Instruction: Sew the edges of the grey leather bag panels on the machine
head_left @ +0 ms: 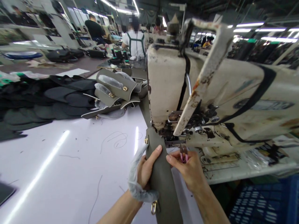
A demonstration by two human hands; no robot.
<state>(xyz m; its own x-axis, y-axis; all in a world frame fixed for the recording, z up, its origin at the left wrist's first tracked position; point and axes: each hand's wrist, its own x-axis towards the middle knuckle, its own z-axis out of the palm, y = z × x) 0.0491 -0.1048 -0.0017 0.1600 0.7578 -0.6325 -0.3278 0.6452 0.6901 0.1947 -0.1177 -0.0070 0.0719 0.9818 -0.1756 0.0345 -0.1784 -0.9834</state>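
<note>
A long grey-green panel [164,183] lies under the front of the sewing machine [167,84]. My left hand [148,169] grips its left side, thumb on top, with the wrist passing through a plastic-wrapped handle [133,177]. Gold hardware [153,207] joins the handle to the panel near the bottom, and another gold fitting sits higher up. Against the panel's right edge, my right hand [187,168] pinches with thumb and fingertips. Small pink-handled snips [183,156] are held in that same hand, blades pointing up toward the machine.
Similar grey-green pieces with wrapped handles [114,88] are piled behind, beside a heap of black pieces [46,99]. Loose threads mark the white tabletop [81,174]. A blue crate [266,202] stands at the lower right. Several people are in the background.
</note>
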